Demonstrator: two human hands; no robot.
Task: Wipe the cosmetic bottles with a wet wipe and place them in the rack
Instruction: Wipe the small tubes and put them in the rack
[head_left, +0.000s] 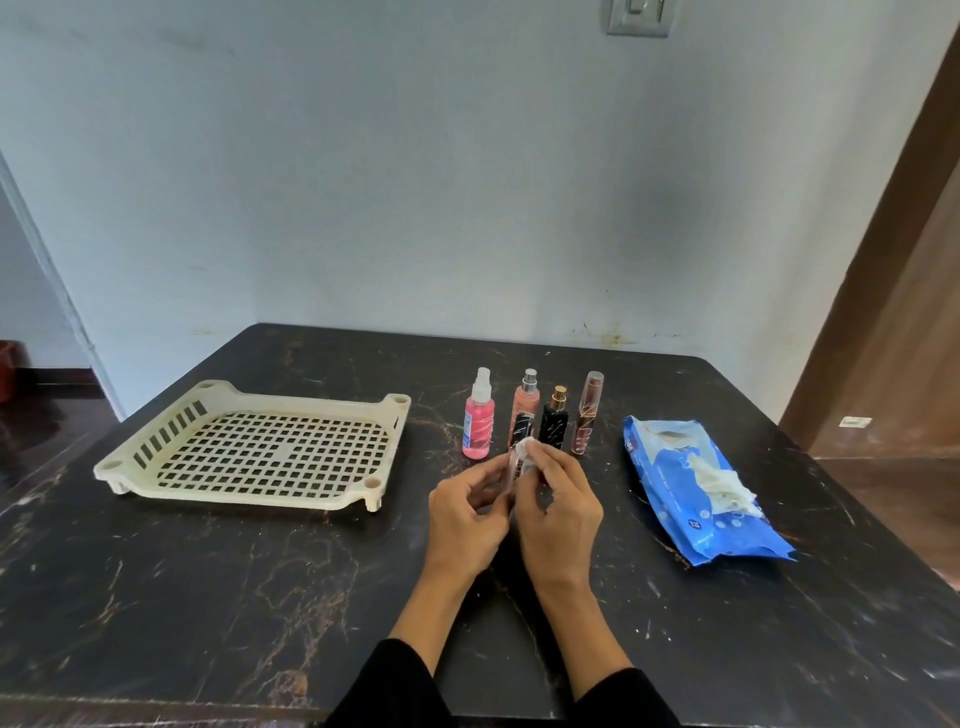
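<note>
Held bottle (514, 470): slim, clear, right of the rack (249, 452)
Left hand (467, 512): fingers grip it
Right hand (558, 512): fingers pinch white wipe (527, 451) against it
Behind: four bottles (524, 415) upright
Wipes pack (701, 499): far right of rack, on tabletop (208, 597)

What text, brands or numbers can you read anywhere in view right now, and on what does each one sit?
None can be read with confidence.
Blue wet wipe pack: white print along its top face and a small round mark near the front edge, both too small and blurred to read.
Pink spray bottle: a label strip on its side, illegible.
Slim bottle held in the hands: dark label, blurred.
Wall sticker low on the right: too small to read.
</note>
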